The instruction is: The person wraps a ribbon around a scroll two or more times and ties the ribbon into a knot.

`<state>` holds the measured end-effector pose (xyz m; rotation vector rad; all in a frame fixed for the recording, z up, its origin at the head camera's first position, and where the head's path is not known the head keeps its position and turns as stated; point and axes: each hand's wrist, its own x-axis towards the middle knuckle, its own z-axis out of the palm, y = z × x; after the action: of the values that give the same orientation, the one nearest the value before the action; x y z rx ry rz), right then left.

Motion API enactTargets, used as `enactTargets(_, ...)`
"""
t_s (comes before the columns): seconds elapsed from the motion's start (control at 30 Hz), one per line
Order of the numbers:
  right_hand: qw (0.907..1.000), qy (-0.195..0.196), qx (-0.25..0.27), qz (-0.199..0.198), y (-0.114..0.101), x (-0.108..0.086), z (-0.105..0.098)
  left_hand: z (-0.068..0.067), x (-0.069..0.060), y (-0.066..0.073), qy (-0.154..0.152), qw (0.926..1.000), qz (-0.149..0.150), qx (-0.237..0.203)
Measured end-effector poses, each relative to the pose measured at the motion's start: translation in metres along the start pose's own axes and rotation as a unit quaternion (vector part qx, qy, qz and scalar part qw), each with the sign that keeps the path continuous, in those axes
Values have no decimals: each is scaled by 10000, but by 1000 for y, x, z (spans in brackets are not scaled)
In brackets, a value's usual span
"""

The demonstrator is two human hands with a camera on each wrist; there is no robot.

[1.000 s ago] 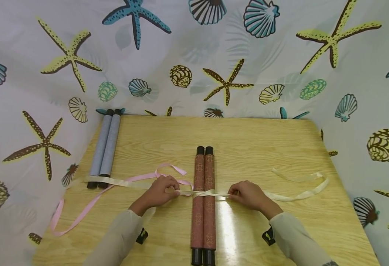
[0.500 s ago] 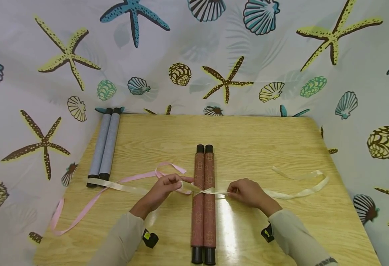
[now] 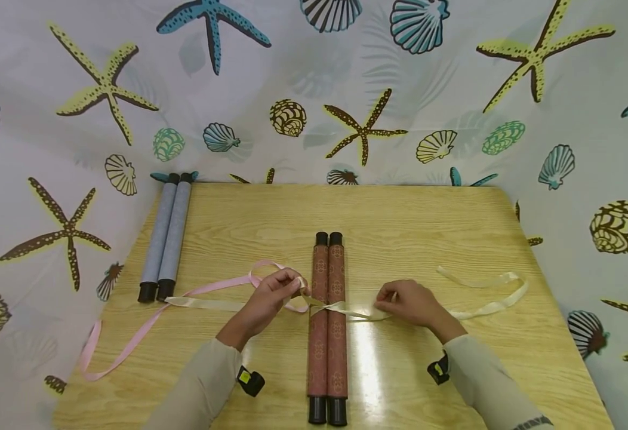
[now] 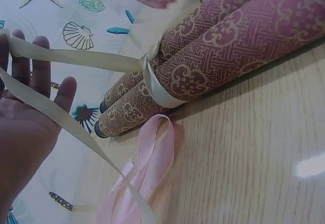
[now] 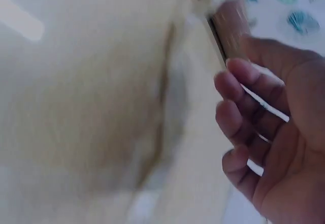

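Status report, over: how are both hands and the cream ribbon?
Left hand holds cream ribbon; right hand looks empty. Ribbon wraps red rolls, crossing on top. Pink ribbon lies close, left side.

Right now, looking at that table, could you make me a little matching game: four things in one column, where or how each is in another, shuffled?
Things:
1. Pink ribbon
2. Cream ribbon
3. Red rolls
4. Blue-grey rolls

Where or how:
A. Side by side near the left edge of the table
B. Wrapped around a pair of rolls
C. Covered in a gold-coloured pattern
D. Lying in loose loops, left of the red pair

Right pairs: 1-D, 2-B, 3-C, 4-A.
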<state>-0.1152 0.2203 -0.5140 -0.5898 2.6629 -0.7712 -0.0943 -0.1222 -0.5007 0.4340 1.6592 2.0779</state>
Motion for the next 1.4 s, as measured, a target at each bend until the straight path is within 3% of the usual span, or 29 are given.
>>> enactTargets(0.1, 9956, 433, -308, 772, 25, -10, -26, 0, 0, -3, 132, 9998, 5, 147)
enactTargets(0.17, 9864, 609, -580, 1414, 45, -18, -43, 0, -1, -5, 248, 9994, 39, 255)
enactTargets(0.27, 9707, 537, -810, 2200, 73, -29, -60, -1, -2, -8, 421, 9984, 164, 338)
enactTargets(0.37, 9612, 348, -916, 2580, 93, -36, -67, 0, -3, -10, 544, 9974, 319, 356)
enactTargets(0.47, 9601, 312, -946, 2613, 102, -37, -68, 1, -3, -9, 630, 9966, 413, 348)
enactTargets(0.67, 9659, 405, -905, 2390, 97, -29, -68, 3, -4, -9, 815, 9950, 363, 445)
enactTargets(0.8, 9769, 516, -655, 1967, 76, -13, -71, 2, -4, -9, 927, 9943, 229, 469)
enactTargets(0.93, 9876, 835, -167, 1320, 37, 13, -76, 4, -4, -9, 961, 9941, 104, 489)
enactTargets(1.07, 9925, 993, 381, 606, -6, 46, -75, 5, -3, -7, 932, 9945, 88, 472)
enactTargets(1.23, 9919, 871, 907, -172, -56, 88, -62, 6, -6, -5, 982, 9941, 6, 468)
enactTargets(1.4, 9878, 574, 1227, -768, -98, 116, -43, 5, -9, -3, 1052, 9919, -175, 694)
